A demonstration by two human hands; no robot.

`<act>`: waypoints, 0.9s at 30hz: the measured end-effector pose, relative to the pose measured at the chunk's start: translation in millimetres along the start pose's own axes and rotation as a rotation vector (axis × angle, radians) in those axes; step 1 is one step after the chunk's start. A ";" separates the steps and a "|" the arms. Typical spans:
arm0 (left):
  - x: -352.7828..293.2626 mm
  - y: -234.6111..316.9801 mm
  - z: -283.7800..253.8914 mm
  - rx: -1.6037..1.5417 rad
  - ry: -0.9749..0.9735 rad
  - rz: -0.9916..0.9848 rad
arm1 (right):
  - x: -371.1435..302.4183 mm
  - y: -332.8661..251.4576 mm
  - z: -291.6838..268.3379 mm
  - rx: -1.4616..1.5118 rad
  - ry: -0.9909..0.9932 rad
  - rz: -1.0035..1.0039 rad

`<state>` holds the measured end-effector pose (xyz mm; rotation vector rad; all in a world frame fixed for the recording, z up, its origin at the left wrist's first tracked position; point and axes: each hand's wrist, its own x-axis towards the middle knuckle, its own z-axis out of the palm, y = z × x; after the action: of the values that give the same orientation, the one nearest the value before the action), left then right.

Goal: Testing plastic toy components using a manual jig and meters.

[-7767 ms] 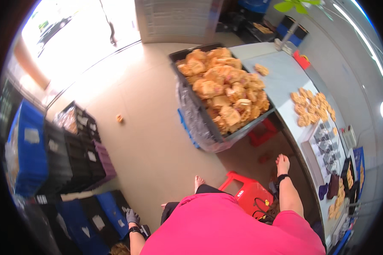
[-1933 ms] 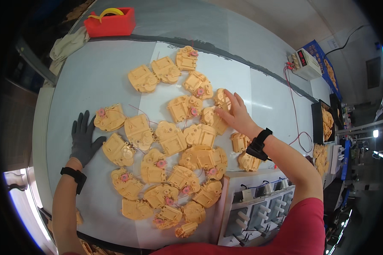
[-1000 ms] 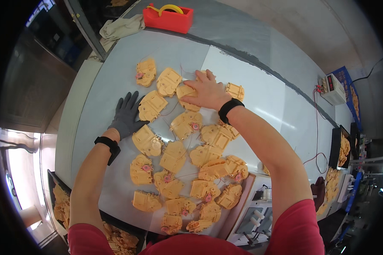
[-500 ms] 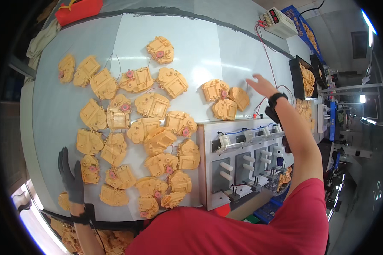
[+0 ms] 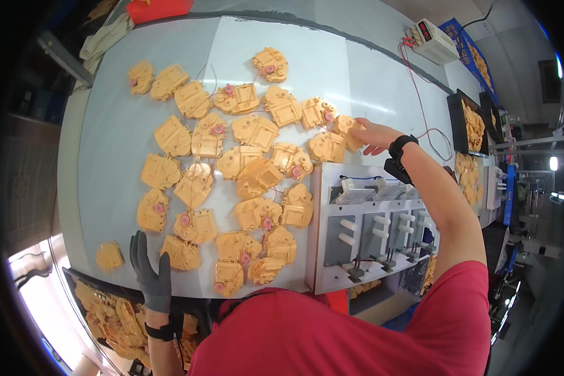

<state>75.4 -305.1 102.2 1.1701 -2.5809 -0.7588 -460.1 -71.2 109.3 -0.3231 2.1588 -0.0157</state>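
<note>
Many yellow plastic housings (image 5: 255, 131) lie spread over the table, several with a small pink-red round part and a thin wire. At the right end of the group, my bare right hand (image 5: 375, 135) grips the edge of one housing (image 5: 355, 139), thumb on the far side and fingers on the near side. The fingers partly cover that housing. Two others, an upper housing (image 5: 319, 113) and a lower housing (image 5: 327, 147), lie just left of it. My left hand (image 5: 150, 272), in a grey glove, is open near the front edge, fingers stretched, beside a housing (image 5: 182, 252).
Right of the housings stands a white fixture box (image 5: 332, 276) with grey plates, white pegs and clamps. A power supply (image 5: 433, 42) with red leads is at the back right. Black trays (image 5: 459, 125) of housings line the right; another full bin (image 5: 100, 313) sits below the front edge.
My right hand has come left and down from above the table and closed on the housing. My left hand has shifted right and nearer the front edge, still open. The whole view has shifted.
</note>
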 end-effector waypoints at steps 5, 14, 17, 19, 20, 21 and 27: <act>-46.9 1.5 -2.4 -0.016 -0.035 0.007 | -20.4 -46.4 13.8 -0.087 -0.076 -0.079; -87.3 9.9 19.7 -0.005 -0.142 0.151 | -97.8 -53.8 2.9 -0.027 0.137 -0.375; -91.5 16.2 23.8 0.026 -0.233 0.176 | -144.2 -35.5 5.8 0.125 0.227 -0.426; -96.6 12.8 33.1 0.019 -0.283 0.198 | -166.2 -7.1 12.3 0.229 0.281 -0.421; -99.0 9.2 42.0 0.053 -0.283 0.256 | -180.1 9.8 15.4 0.256 0.319 -0.393; -102.2 7.9 47.6 0.088 -0.284 0.309 | -193.5 28.8 19.6 0.283 0.351 -0.364; -105.0 4.6 79.1 0.110 -0.250 0.332 | -270.1 188.8 68.0 0.677 0.772 -0.182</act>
<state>111.6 -195.0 40.2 0.6760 -2.9499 -0.7343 -301.5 182.3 263.4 -0.1133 2.6834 -1.1049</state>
